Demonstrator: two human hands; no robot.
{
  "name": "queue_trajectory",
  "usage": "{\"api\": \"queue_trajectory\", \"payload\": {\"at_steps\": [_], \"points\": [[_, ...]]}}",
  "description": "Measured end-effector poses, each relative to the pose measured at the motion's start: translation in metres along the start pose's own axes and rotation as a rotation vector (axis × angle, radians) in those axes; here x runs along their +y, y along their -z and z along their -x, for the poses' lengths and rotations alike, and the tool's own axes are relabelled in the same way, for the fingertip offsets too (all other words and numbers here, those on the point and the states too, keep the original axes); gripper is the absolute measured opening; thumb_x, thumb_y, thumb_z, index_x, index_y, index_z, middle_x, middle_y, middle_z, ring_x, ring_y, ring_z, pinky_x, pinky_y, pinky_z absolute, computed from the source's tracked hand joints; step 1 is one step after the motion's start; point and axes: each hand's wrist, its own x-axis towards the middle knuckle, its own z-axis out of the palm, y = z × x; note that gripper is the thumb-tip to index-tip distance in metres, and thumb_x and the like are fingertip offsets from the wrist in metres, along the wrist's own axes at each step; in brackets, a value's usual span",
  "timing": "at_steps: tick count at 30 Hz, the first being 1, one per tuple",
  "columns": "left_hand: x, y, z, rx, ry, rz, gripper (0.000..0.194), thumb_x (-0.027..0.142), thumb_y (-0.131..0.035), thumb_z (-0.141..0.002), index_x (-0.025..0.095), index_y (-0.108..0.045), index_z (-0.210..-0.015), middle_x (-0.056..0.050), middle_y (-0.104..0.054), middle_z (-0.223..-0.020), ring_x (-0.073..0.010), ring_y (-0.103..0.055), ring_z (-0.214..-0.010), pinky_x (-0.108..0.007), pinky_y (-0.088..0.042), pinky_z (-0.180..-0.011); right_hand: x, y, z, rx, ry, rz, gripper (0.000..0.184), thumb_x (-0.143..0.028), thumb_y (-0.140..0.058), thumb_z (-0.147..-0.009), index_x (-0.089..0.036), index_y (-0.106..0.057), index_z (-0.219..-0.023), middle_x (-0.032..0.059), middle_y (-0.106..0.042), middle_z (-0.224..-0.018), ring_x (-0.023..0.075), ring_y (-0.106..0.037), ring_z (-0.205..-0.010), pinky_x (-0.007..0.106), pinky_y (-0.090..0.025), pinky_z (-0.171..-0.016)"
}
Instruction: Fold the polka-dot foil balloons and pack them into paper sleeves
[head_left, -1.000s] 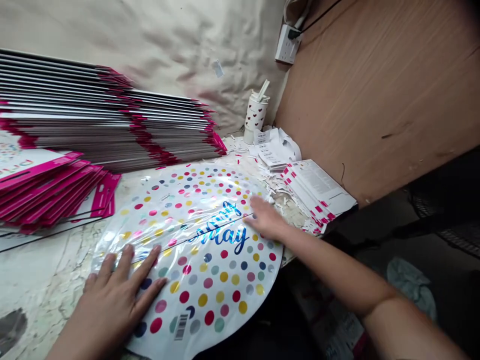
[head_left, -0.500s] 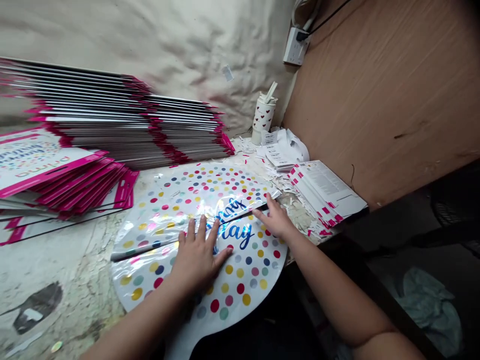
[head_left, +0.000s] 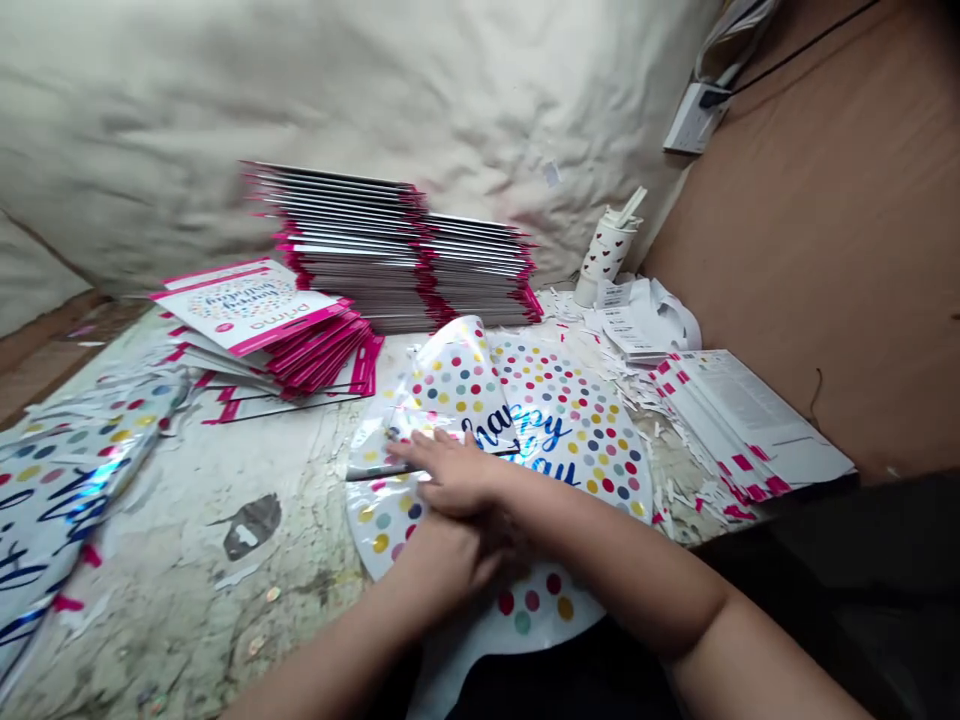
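A round foil balloon [head_left: 577, 430] with coloured polka dots and blue script lies on the table, its upper left part folded over in a crease. My right hand [head_left: 450, 470] lies across the fold, fingers flat and pointing left. My left hand [head_left: 450, 560] rests on the balloon just below it, partly hidden under my right wrist. Another dotted foil balloon [head_left: 64, 480] lies at the left edge of the view.
A stack of flat packaged cards with pink edges [head_left: 397, 250] stands behind the balloon, with a lower pink-edged pile [head_left: 315, 350] to its left. Paper scraps litter the worn table [head_left: 187, 510]. Further right are a heart-patterned cup [head_left: 606, 250] and printed sheets [head_left: 750, 420].
The balloon's upper left part is now folded over. My hands have moved together, with the right crossing above the left. The view has swung left, bringing a second foil balloon into sight.
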Motion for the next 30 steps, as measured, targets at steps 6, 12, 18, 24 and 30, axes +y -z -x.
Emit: {"api": "queue_trajectory", "payload": {"at_steps": [6,12,18,24,30], "points": [[-0.09,0.025,0.039,0.24,-0.117,-0.219,0.037,0.018,-0.037,-0.085,0.016,-0.058,-0.115,-0.014,-0.059,-0.119,-0.0279,-0.054,-0.105,-0.044,-0.044,-0.088,0.027,-0.005,0.006,0.131,0.076,0.008,0.06,-0.011,-0.05,-0.074,-0.011,-0.036,-0.132,0.0165,-0.038,-0.139,0.0252,-0.034,-0.13,0.042,-0.031,-0.106],[-0.124,0.054,0.018,0.133,-0.151,-0.45,0.029,0.018,-0.038,-0.085,0.018,-0.063,-0.071,-0.008,-0.063,-0.07,-0.0232,-0.057,-0.072,-0.039,-0.043,-0.07,0.018,-0.022,-0.016,0.283,0.064,0.179,0.05,-0.032,-0.054,-0.078,-0.01,-0.047,-0.123,0.0169,-0.047,-0.132,0.0262,-0.043,-0.123,0.038,-0.037,-0.101],[-0.096,0.043,0.023,0.308,-0.152,-0.317,0.026,0.031,-0.043,-0.087,0.018,-0.064,-0.077,-0.009,-0.064,-0.086,-0.0219,-0.058,-0.082,-0.037,-0.045,-0.079,0.018,-0.022,-0.035,0.423,-0.036,0.196,0.02,-0.013,-0.049,-0.076,-0.014,-0.065,-0.087,0.0114,-0.067,-0.091,0.0234,-0.06,-0.091,0.034,-0.047,-0.08],[-0.103,-0.006,0.032,0.116,0.059,-0.265,0.073,0.059,-0.045,-0.079,0.011,-0.042,-0.134,-0.02,-0.041,-0.139,-0.0386,-0.034,-0.128,-0.05,-0.034,-0.1,0.064,0.087,0.041,1.081,-0.131,-0.059,0.029,-0.03,-0.041,-0.091,-0.015,-0.062,-0.104,0.0043,-0.068,-0.092,0.0147,-0.062,-0.081,0.027,-0.049,-0.073],[-0.108,0.023,0.023,-0.043,0.272,-0.07,0.065,0.057,-0.037,-0.083,0.014,-0.046,-0.131,-0.015,-0.045,-0.137,-0.033,-0.04,-0.127,-0.046,-0.037,-0.1,0.054,0.107,0.11,1.207,0.153,-0.035,0.024,-0.033,-0.052,-0.087,-0.022,-0.065,-0.104,0.0014,-0.068,-0.101,0.0147,-0.063,-0.093,0.031,-0.048,-0.086]]}}
